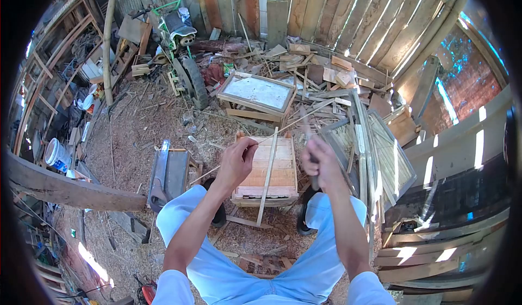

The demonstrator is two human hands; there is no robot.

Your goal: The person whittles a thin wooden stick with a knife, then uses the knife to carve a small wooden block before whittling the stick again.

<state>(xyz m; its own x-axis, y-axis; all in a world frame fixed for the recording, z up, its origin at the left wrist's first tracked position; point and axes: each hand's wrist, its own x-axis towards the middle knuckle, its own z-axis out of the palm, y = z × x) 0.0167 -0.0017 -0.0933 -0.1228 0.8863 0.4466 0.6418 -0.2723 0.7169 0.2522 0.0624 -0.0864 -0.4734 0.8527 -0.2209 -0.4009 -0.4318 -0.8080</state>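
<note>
My left hand [238, 162] is closed, its fingers pinching a long thin wooden strip [286, 126] that slants from lower left to upper right. Beside it, my right hand [322, 161] is smeared by motion but wrapped round a knife's dark handle [314, 182]. The blurred blade [305, 121] points up and away, near the strip; contact between them I cannot tell. Between my knees and below my hands stands a wooden box [253, 181] with a slatted top. A second narrow strip [267, 177] lies lengthwise across that top.
A handsaw [161, 166] rests on a grey box [177, 170] at left. Ahead are a framed panel [258, 94], a motorbike [187, 60] and heaped wood scraps [326, 71]. Wooden frames [389, 155] lean at right. A beam [76, 188] juts in at left. Shavings cover the ground.
</note>
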